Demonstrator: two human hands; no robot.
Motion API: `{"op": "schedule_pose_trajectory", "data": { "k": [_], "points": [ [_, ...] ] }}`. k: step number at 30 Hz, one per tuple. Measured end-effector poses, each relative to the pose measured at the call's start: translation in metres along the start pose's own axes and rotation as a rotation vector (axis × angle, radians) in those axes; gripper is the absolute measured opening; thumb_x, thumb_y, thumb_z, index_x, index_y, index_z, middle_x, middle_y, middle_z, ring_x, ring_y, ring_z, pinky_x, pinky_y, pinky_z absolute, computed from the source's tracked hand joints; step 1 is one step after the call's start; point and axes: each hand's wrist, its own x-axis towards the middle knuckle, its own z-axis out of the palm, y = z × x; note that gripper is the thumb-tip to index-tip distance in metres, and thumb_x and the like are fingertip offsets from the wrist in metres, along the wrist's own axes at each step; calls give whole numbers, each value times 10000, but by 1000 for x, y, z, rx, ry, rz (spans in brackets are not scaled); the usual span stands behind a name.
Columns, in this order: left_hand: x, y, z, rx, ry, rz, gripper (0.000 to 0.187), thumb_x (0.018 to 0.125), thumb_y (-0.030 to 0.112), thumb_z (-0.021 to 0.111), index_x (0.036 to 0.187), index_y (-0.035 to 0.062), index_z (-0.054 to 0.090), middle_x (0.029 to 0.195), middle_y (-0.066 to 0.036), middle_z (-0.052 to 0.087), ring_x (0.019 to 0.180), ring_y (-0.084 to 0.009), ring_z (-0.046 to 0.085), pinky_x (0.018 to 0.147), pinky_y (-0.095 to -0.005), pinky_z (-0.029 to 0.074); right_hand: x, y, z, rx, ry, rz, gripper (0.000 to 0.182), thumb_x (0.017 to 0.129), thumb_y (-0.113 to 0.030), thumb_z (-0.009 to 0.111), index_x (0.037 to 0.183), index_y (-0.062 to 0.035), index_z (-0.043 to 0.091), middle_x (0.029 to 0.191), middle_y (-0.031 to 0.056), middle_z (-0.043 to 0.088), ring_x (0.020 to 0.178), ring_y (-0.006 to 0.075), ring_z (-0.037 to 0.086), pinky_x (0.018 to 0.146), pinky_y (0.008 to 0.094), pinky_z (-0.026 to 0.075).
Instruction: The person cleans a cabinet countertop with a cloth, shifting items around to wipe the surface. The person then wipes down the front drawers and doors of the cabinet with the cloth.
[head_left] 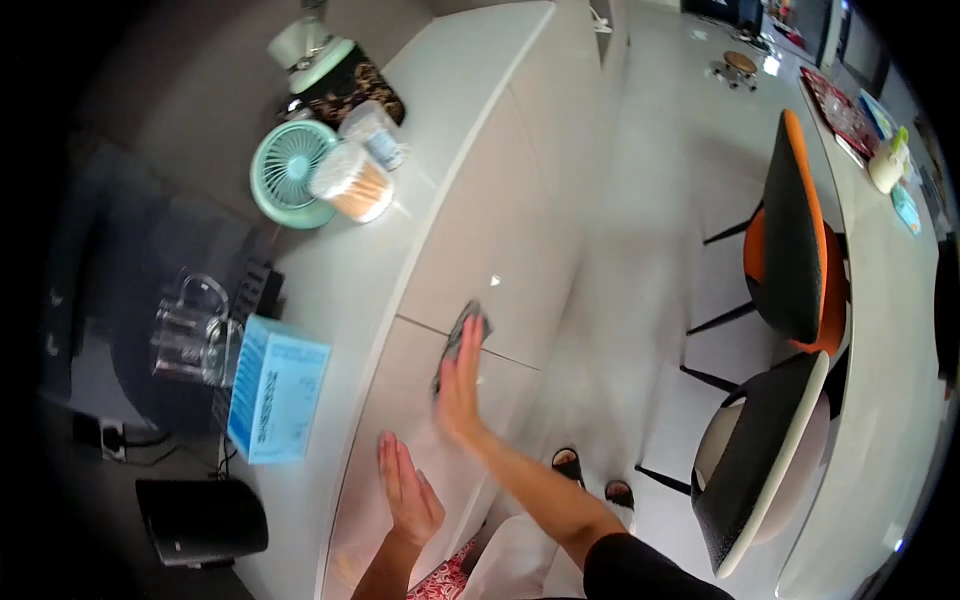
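My right hand presses a dark grey cloth flat against the glossy, pale cabinet front, near a seam between two panels. The fingers lie stretched over the cloth. Lower and to the left, my left hand rests with extended fingers at the same cabinet front, holding nothing. Above the cabinet front runs the white countertop.
The countertop bears a blue box, glass mugs, a green fan, a cotton swab tub and a black speaker. Chairs stand beside a long table at the right.
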Motion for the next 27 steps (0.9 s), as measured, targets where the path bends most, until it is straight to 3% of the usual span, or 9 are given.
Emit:
{"op": "schedule_pose_trajectory", "data": {
  "k": [3, 6, 10, 13, 17, 21, 23, 26, 27],
  "points": [
    [-21, 2, -10, 51, -4, -72, 581, 943, -16, 388, 1483, -162, 229, 1555, -378, 207, 1442, -546, 223, 1191, -574, 178, 15, -4, -1, -26, 31, -25, 646, 990, -88, 382, 1567, 39, 121, 1635, 286, 28, 1513, 451, 55, 1222, 514, 61],
    [-51, 11, -18, 66, 6, -172, 582, 945, -11, 381, 1488, -155, 227, 1555, -380, 204, 1441, -551, 216, 1190, -577, 178, -70, -22, 17, -94, -172, -187, 662, 975, -110, 393, 1568, 35, 137, 1629, 297, 46, 1507, 465, 59, 1214, 550, 75],
    [-94, 30, -37, 144, 30, -338, 604, 932, 5, 394, 1492, -148, 226, 1565, -359, 211, 1448, -540, 211, 1195, -573, 169, -33, -37, 10, -148, -267, -400, 692, 966, -154, 433, 1550, 83, 146, 1598, 363, 52, 1492, 514, 70, 1206, 571, 59],
    [-122, 39, -55, 269, 44, -473, 639, 903, 2, 415, 1498, -137, 230, 1579, -335, 208, 1460, -516, 206, 1200, -568, 165, -13, -58, 27, -93, -78, -359, 694, 973, -182, 448, 1549, 82, 163, 1594, 366, 75, 1477, 539, 97, 1190, 606, 70],
    [-166, 42, -61, 417, 24, -542, 671, 861, -19, 432, 1501, -118, 256, 1585, -311, 219, 1474, -480, 207, 1206, -560, 164, -156, -56, 35, -111, -404, -549, 638, 996, -245, 439, 1532, 47, 250, 1598, 327, 137, 1466, 536, 135, 1157, 666, 109],
    [-197, 44, -67, 493, -45, -580, 710, 779, -50, 474, 1475, -101, 341, 1560, -268, 318, 1456, -434, 287, 1199, -563, 186, -104, -44, 20, -301, -436, -693, 634, 1021, -304, 393, 1536, 34, 244, 1599, 321, 146, 1486, 480, 150, 1171, 646, 88],
    [-208, 41, -74, 532, -79, -562, 709, 782, -51, 479, 1476, -94, 342, 1561, -249, 328, 1451, -424, 302, 1196, -555, 203, -69, -61, 35, -204, -161, -375, 666, 1044, -378, 355, 1550, 31, 210, 1607, 313, 130, 1490, 463, 152, 1179, 627, 90],
    [-225, 35, -81, 525, -150, -552, 695, 812, -45, 458, 1491, -88, 316, 1581, -249, 284, 1474, -415, 254, 1210, -543, 173, -101, -74, 61, -46, 8, -288, 710, 1053, -438, 333, 1562, 29, 171, 1617, 307, 99, 1491, 471, 138, 1183, 609, 95],
    [-228, 33, -80, 510, -176, -551, 688, 825, -42, 446, 1497, -86, 302, 1590, -254, 259, 1487, -413, 225, 1218, -538, 155, -133, -65, 62, -75, -62, -316, 709, 1054, -421, 340, 1569, 27, 149, 1623, 306, 73, 1495, 476, 117, 1191, 586, 100]
  ]
}}
